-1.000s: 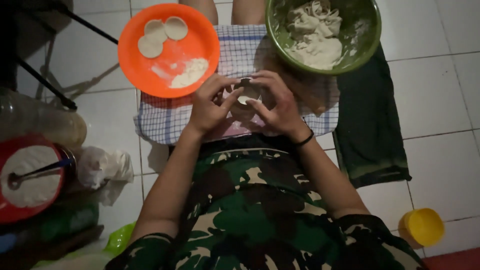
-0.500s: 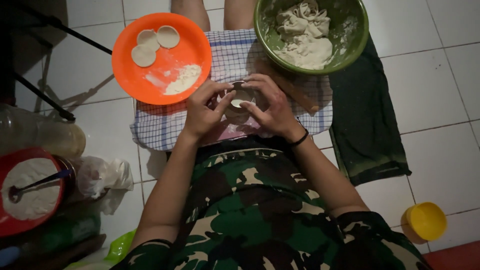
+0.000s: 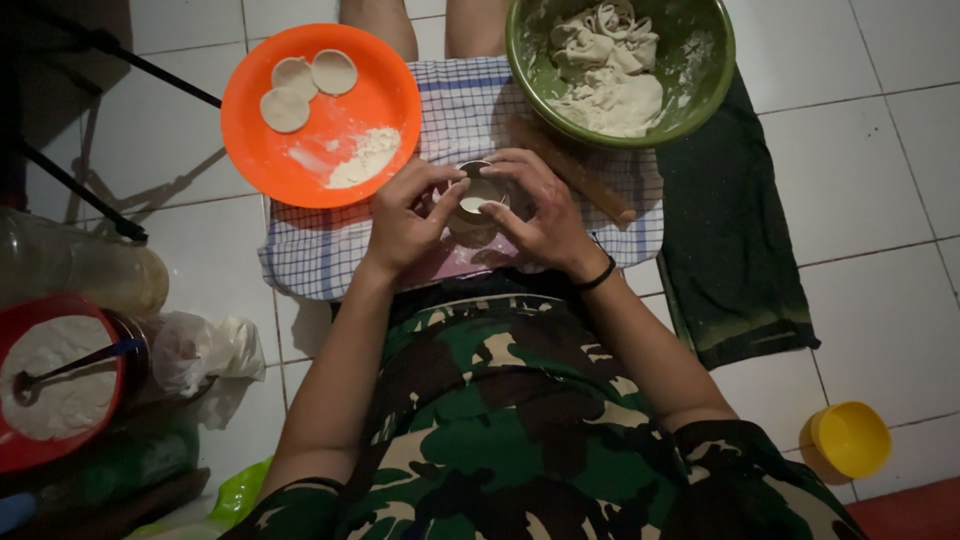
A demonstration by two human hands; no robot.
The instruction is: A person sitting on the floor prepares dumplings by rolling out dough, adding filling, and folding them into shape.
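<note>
**Both hands closed round a small round cutter**

Here, a small round cutter [image 3: 478,192] with pale dough showing inside it sits between the two hands, low over the checked cloth [image 3: 330,255] that lies on the person's lap and the tiled floor [image 3: 880,250].

The left hand [image 3: 405,215] comes in from the lower left, wrist bent slightly upward, its fingers curled and its thumb and fingertips pressed against the cutter's left side. The right hand [image 3: 540,215] mirrors it from the other side (a dark band circles that wrist), fingers arched over the top and far edge of the cutter, thumb tucked toward the dough. Both grips are closed on the cutter; neither hand is spread open.

Just beyond the right hand, a wooden rolling pin [image 3: 575,170] lies slanted on the cloth. Above it stands a green bowl [image 3: 715,70] holding a heap of white dough scraps. To the upper left an orange plate [image 3: 400,90] carries three flat dough rounds [image 3: 333,72] and a small pile of flour. A dark green cloth [image 3: 735,260] lies on the floor to the right, with a yellow cup [image 3: 850,438] near the lower right corner. At the far left, a red bowl [image 3: 20,455] holds flour and a spoon.
</note>
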